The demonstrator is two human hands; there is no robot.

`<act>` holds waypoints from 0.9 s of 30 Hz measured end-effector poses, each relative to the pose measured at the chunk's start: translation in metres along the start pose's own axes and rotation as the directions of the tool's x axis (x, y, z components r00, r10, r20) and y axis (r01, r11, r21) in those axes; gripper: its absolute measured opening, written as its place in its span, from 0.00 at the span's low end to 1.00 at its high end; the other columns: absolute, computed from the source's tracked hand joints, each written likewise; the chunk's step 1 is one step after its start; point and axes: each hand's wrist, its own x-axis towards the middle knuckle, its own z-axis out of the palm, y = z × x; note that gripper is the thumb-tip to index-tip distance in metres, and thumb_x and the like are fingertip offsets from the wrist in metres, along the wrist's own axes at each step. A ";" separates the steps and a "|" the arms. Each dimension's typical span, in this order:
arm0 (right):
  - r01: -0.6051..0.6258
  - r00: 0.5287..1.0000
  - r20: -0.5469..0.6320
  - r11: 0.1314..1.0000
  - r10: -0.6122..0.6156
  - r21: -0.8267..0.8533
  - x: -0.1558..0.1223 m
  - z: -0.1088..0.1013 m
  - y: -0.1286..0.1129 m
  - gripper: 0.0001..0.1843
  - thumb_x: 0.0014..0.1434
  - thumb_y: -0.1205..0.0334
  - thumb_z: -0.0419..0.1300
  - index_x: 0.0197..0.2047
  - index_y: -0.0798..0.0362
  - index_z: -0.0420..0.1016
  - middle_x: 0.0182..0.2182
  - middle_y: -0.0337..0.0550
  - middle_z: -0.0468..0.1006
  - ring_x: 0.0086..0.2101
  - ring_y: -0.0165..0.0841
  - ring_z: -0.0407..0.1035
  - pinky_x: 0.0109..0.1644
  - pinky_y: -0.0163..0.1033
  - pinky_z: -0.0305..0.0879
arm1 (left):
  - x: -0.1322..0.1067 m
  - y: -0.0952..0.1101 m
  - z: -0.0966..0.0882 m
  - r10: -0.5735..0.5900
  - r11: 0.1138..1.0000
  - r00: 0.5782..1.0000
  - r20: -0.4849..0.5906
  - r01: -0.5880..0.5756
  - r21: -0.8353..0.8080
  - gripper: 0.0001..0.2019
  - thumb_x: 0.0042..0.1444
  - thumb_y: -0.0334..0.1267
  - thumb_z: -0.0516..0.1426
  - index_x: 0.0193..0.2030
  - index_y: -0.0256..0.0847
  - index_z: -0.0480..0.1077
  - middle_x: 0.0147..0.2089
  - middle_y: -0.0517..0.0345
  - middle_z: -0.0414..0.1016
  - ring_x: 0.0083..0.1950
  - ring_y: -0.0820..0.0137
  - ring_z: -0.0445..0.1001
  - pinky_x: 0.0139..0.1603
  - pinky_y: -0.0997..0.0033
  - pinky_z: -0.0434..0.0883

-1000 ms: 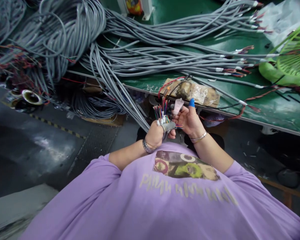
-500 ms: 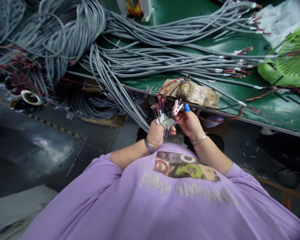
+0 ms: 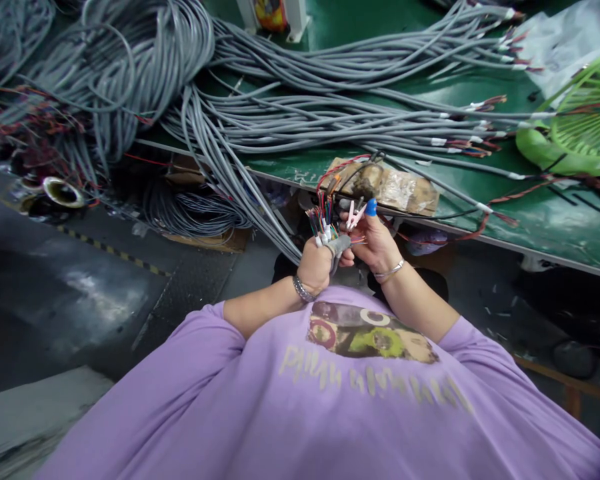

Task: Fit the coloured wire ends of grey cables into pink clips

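Note:
My left hand (image 3: 314, 264) is fisted around a bundle of grey cable ends (image 3: 325, 230) whose stripped coloured wires stick up above the fist. My right hand (image 3: 377, 241), with a blue cot on one fingertip, is closed on a small pink clip-like tool (image 3: 353, 216) right beside the wire tips. Both hands hover just in front of the green bench's (image 3: 555, 220) front edge. The grey cables run from my left fist up onto the bench.
Heaps of grey cables (image 3: 300, 113) cover the bench and spill off its left end. A tape-wrapped brown block (image 3: 395, 187) lies at the bench edge. A green plastic basket (image 3: 580, 127) and a plastic bag sit at right. A tape roll (image 3: 60, 192) lies on the dark floor.
My right hand has turned and moved slightly left, bringing the pink tool closer to the wire tips. The left fist has stayed almost still.

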 end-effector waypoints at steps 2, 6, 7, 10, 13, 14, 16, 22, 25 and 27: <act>0.028 1.000 0.001 0.999 -0.028 0.032 0.003 -0.001 0.003 0.33 0.51 0.25 0.57 0.33 0.50 0.75 0.20 0.38 0.71 0.22 0.31 0.64 0.23 0.37 0.62 | 0.001 -0.002 0.000 0.002 1.000 1.000 -0.008 -0.003 -0.011 0.19 0.38 0.49 0.68 0.26 0.36 0.68 0.20 0.60 0.72 0.22 0.74 0.73 0.26 0.75 0.73; 0.051 0.997 -0.066 0.996 -0.046 0.072 0.006 0.002 0.002 0.30 0.51 0.28 0.60 0.31 0.50 0.73 0.23 0.37 0.73 0.22 0.29 0.64 0.24 0.35 0.63 | 0.003 -0.005 -0.001 -0.005 1.000 1.000 -0.014 0.005 -0.006 0.19 0.39 0.48 0.68 0.27 0.36 0.68 0.20 0.61 0.72 0.22 0.74 0.73 0.26 0.76 0.73; 0.048 0.996 -0.075 0.996 -0.043 0.073 0.006 0.004 0.002 0.30 0.51 0.28 0.60 0.31 0.50 0.73 0.23 0.37 0.73 0.22 0.28 0.63 0.24 0.35 0.63 | 0.003 -0.005 -0.002 -0.012 1.000 1.000 -0.014 0.012 0.000 0.19 0.38 0.49 0.68 0.27 0.36 0.68 0.20 0.61 0.72 0.22 0.73 0.73 0.26 0.76 0.73; 0.063 0.996 -0.072 0.995 -0.058 0.079 0.005 0.007 0.000 0.29 0.52 0.29 0.61 0.33 0.49 0.73 0.24 0.36 0.74 0.22 0.27 0.62 0.25 0.34 0.63 | 0.003 -0.006 -0.003 -0.035 0.999 0.999 -0.010 0.035 0.003 0.20 0.39 0.49 0.68 0.28 0.36 0.68 0.20 0.60 0.72 0.21 0.73 0.73 0.24 0.76 0.72; 0.068 0.994 -0.088 0.993 -0.060 0.094 0.005 0.009 0.001 0.29 0.52 0.30 0.61 0.32 0.50 0.72 0.24 0.37 0.73 0.22 0.27 0.62 0.25 0.35 0.61 | 0.003 -0.006 -0.003 -0.041 0.999 0.999 -0.003 0.041 -0.008 0.19 0.39 0.49 0.68 0.28 0.36 0.69 0.20 0.60 0.72 0.21 0.72 0.73 0.24 0.75 0.72; 0.061 0.994 -0.096 0.993 -0.052 0.101 0.005 0.009 0.001 0.29 0.52 0.30 0.61 0.31 0.50 0.71 0.24 0.37 0.72 0.23 0.28 0.61 0.24 0.35 0.61 | 0.002 -0.005 -0.003 -0.040 0.999 0.999 -0.002 0.040 -0.011 0.19 0.38 0.49 0.68 0.28 0.36 0.69 0.20 0.60 0.72 0.21 0.72 0.73 0.24 0.75 0.72; 0.048 0.994 -0.106 0.991 -0.035 0.121 0.004 0.010 0.002 0.30 0.50 0.29 0.61 0.29 0.50 0.70 0.23 0.37 0.72 0.22 0.28 0.61 0.23 0.35 0.60 | 0.001 -0.004 -0.002 -0.037 0.999 0.999 -0.001 0.037 -0.018 0.19 0.38 0.48 0.68 0.28 0.36 0.69 0.20 0.60 0.73 0.21 0.73 0.73 0.24 0.75 0.72; -0.021 0.999 -0.033 0.993 0.025 0.114 0.001 0.009 0.004 0.33 0.48 0.25 0.59 0.30 0.50 0.71 0.21 0.35 0.69 0.21 0.27 0.60 0.23 0.34 0.60 | -0.003 0.000 0.000 -0.042 0.998 0.999 0.013 0.042 -0.041 0.22 0.36 0.50 0.69 0.30 0.36 0.69 0.20 0.61 0.72 0.22 0.72 0.74 0.26 0.75 0.74; 0.024 0.999 -0.026 0.993 -0.021 0.113 0.002 0.006 0.006 0.33 0.49 0.24 0.57 0.30 0.49 0.71 0.25 0.36 0.73 0.22 0.26 0.61 0.25 0.34 0.62 | -0.004 0.001 -0.001 -0.042 0.998 0.999 0.012 0.043 -0.046 0.22 0.36 0.50 0.70 0.29 0.36 0.69 0.19 0.61 0.72 0.22 0.72 0.74 0.26 0.74 0.74; 0.062 0.998 -0.041 0.990 -0.057 0.124 0.002 0.004 0.007 0.32 0.51 0.25 0.56 0.30 0.49 0.71 0.28 0.36 0.76 0.23 0.26 0.62 0.26 0.34 0.64 | -0.005 0.001 -0.003 -0.037 0.999 0.999 0.018 0.037 -0.032 0.21 0.37 0.51 0.69 0.28 0.36 0.69 0.20 0.61 0.72 0.21 0.73 0.73 0.26 0.74 0.74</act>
